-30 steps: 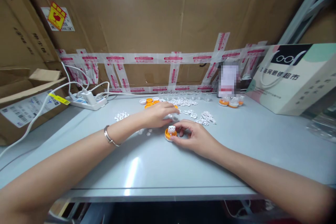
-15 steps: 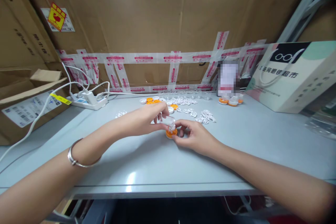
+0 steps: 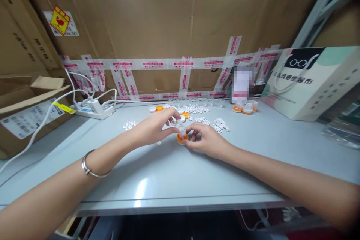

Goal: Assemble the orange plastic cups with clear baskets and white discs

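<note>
In the middle of the table, an orange round base with a white underside (image 3: 182,139) stands upright. White and clear small parts (image 3: 182,131) sit on top of it. My right hand (image 3: 206,137) pinches the base from the right, its thumb low and the index finger curled by the small parts. My left hand (image 3: 157,127) reaches in from the left, its fingers closed round a clear plastic cup-like cover (image 3: 174,122), tilted just above the base. Its fingers partly hide the cover. Whether cover and parts touch cannot be made out.
Behind my hands lie orange rings (image 3: 185,115), white spoked pieces (image 3: 198,109) and small white bits (image 3: 129,125). Finished-looking orange-based units (image 3: 247,109) stand before a blurred upright object (image 3: 242,84). A power strip (image 3: 95,110), an open carton (image 3: 30,112) and a paper bag (image 3: 306,86) flank the table.
The clear cover in my left hand has tilted and shifted slightly up and left off the small parts. My right hand stays at the base. The view has shifted slightly.
</note>
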Demonstrator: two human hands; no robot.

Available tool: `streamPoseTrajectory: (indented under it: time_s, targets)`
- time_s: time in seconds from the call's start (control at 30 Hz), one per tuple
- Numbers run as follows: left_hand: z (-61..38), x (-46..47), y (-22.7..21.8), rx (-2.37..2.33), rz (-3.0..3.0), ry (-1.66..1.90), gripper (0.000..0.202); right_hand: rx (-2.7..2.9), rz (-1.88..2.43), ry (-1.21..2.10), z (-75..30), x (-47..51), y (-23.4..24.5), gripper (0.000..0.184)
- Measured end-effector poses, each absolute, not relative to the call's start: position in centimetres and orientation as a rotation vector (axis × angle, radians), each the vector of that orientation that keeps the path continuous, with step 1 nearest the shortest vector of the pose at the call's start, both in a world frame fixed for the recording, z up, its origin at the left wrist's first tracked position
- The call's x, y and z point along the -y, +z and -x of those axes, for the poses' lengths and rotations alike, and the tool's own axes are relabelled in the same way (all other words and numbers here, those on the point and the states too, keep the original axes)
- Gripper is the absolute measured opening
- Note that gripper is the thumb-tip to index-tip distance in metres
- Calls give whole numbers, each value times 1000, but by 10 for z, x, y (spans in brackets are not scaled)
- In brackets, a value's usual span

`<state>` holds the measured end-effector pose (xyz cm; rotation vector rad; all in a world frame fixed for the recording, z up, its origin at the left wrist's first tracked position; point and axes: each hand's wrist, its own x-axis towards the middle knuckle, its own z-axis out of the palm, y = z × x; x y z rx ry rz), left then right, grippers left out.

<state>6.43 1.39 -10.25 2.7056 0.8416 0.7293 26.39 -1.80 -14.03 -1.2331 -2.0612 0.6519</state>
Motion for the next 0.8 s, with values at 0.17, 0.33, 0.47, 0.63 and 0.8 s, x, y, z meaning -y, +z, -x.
streamPoseTrajectory:
  time_s: [0.17, 0.33, 0.47, 0.63, 0.8]
  targets:
    - [-64, -22, -108, -755, -2708, 845, 23, 2175, 1181, 436, -260, 0, -137, 16]
    - [-67, -32, -120, -757, -2673, 871, 22, 2058, 1189, 648, -257, -14, -147, 21]
    - [-69, -34, -124, -725, -2650, 886, 19, 2022, 1159, 733, -259, -16, -152, 26]
    - [-68, -36, -125, -679, -2654, 880, 17, 2071, 1166, 670, -258, -17, -151, 19]
    - [-70, -35, -123, -786, -2681, 833, 14, 2119, 1155, 616, -256, -17, -151, 13]
